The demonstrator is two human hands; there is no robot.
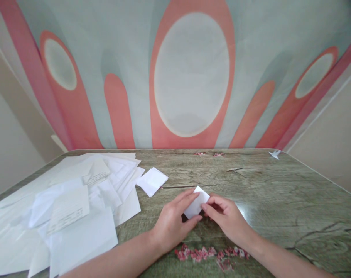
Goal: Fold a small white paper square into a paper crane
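Between my two hands is a small folded piece of white paper (pixel 196 204), turned with one corner pointing away from me. My left hand (pixel 177 216) curves around its left side, fingers over the far edge and thumb at the near edge. At the right corner, my right hand (pixel 226 214) pinches the paper between thumb and fingers. The paper's underside and some of my right fingertips are hidden. A little stack of white paper squares (pixel 152 181) lies on the table beyond my left hand.
A wide, loose heap of white sheets (pixel 83 243) covers the table's left side, some with printed lines. At the far right corner stands a small white folded paper bird (pixel 275 154). The wood-patterned table (pixel 279 200) carries pink flower prints and meets a patterned backdrop (pixel 193 77) behind.
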